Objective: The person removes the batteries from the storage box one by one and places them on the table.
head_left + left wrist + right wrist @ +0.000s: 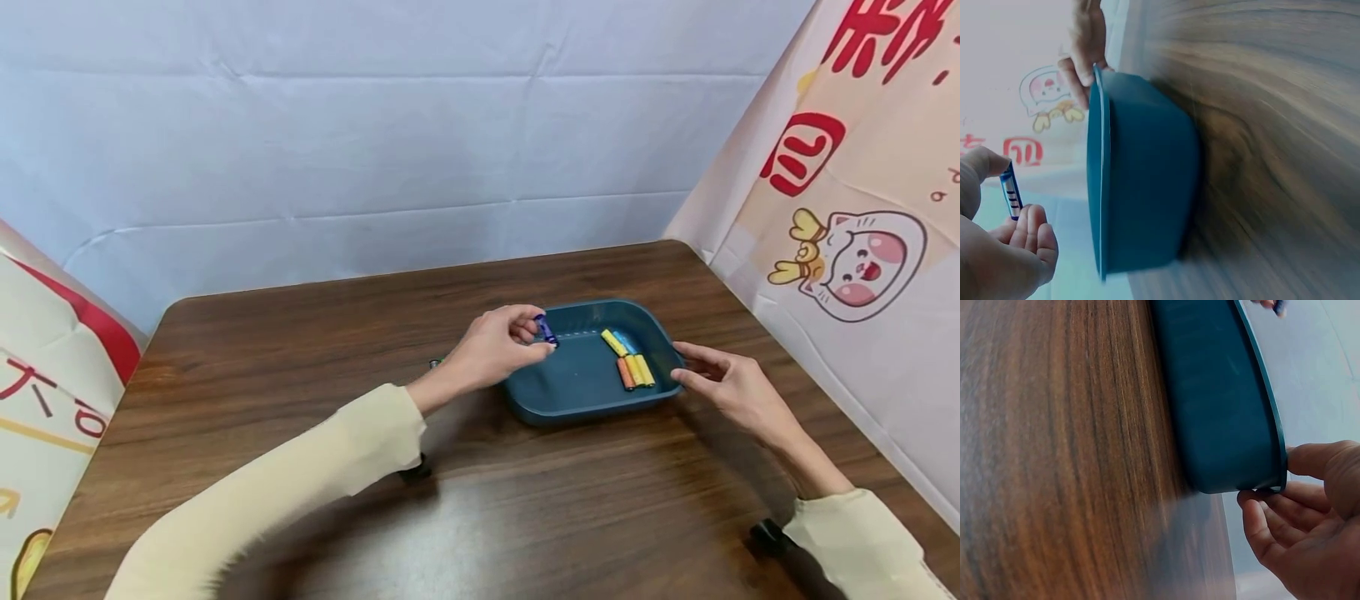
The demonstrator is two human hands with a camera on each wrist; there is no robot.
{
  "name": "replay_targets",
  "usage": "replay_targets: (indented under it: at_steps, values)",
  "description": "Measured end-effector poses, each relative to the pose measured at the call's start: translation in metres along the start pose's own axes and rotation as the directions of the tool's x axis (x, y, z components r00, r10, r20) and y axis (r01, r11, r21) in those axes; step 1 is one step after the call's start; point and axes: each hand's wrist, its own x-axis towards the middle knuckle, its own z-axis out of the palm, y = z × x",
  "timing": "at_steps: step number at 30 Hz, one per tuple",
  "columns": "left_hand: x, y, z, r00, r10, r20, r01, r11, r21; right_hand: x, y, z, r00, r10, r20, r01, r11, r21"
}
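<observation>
My left hand pinches a dark blue battery between thumb and fingertips, above the left side of a teal plastic tray. In the left wrist view the battery has a pale banded label and hangs clear of the tray wall. Inside the tray, toward its right, lie several small batteries, yellow, orange and light blue. My right hand holds the tray's right end; the right wrist view has the thumb against the rim and fingers below it.
A small green-tinged thing shows behind the left wrist, mostly hidden. The tray stands on a brown wood-grain table. A white cloth hangs behind, and a printed cloth runs along the right side.
</observation>
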Motion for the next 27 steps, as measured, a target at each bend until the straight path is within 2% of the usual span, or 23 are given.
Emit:
replay_targets:
  at_steps: [6, 10, 16, 21, 27]
  values:
    - [-0.024, -0.019, -0.029, 0.997, -0.037, -0.061, 0.037, 0.999, -0.002, 0.001, 0.0, 0.0, 1.0, -0.011, 0.0, 0.011, 1.0, 0.003]
    - [-0.037, -0.035, -0.042, 0.994, -0.072, -0.087, 0.074, 0.997, 0.019, 0.001, 0.0, 0.0, 1.0, -0.015, -0.003, 0.015, 1.0, 0.002]
    - [-0.053, -0.059, -0.055, 0.989, -0.116, -0.097, 0.122, 0.991, 0.058, 0.0, 0.001, 0.0, 1.0, -0.004, 0.001, 0.004, 1.0, -0.001]
    - [-0.064, -0.076, -0.065, 0.988, -0.113, -0.104, 0.125, 0.985, 0.12, 0.0, 0.001, 0.0, 1.0, -0.009, -0.005, 0.009, 1.0, 0.0]
    - [-0.068, -0.096, -0.072, 0.989, -0.093, -0.114, 0.118, 0.964, 0.238, 0.0, 0.003, 0.001, 1.0, -0.013, -0.01, 0.013, 1.0, 0.001]
